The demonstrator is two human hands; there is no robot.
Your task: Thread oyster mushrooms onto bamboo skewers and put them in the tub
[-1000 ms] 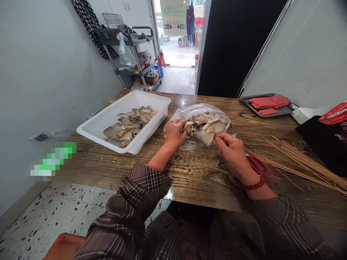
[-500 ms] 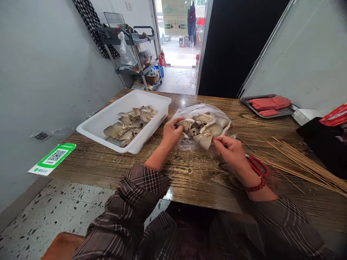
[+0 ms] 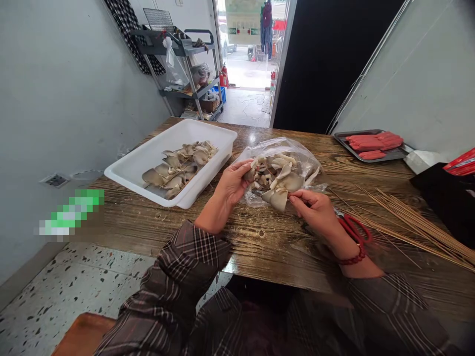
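Observation:
My right hand point(image 3: 315, 210) is closed in a pinch at the base of a skewer of oyster mushrooms point(image 3: 279, 198); most of the stick is hidden by the grey-white caps. Just left of it, my left hand point(image 3: 233, 184) pinches an oyster mushroom point(image 3: 252, 173) between thumb and fingers. Under and behind both hands lies a clear plastic bag point(image 3: 309, 157) with more loose mushrooms in it. To the left stands a white plastic tub point(image 3: 122, 174), where several mushroom skewers point(image 3: 176, 170) lie.
Red-handled scissors point(image 3: 354, 228) lie by my right wrist, beside a spread of bamboo skewers point(image 3: 411, 220). Farther back are a dark tray point(image 3: 393, 154) of pink sausages point(image 3: 374, 141) and a black box point(image 3: 432, 185). A shelf cart point(image 3: 193, 89) stands beyond the wooden table point(image 3: 237, 247).
My left hand has turned slightly and its mushroom now sits lower against the fingers. The skewered mushrooms have tilted down a little in my right hand. The view has shifted slightly.

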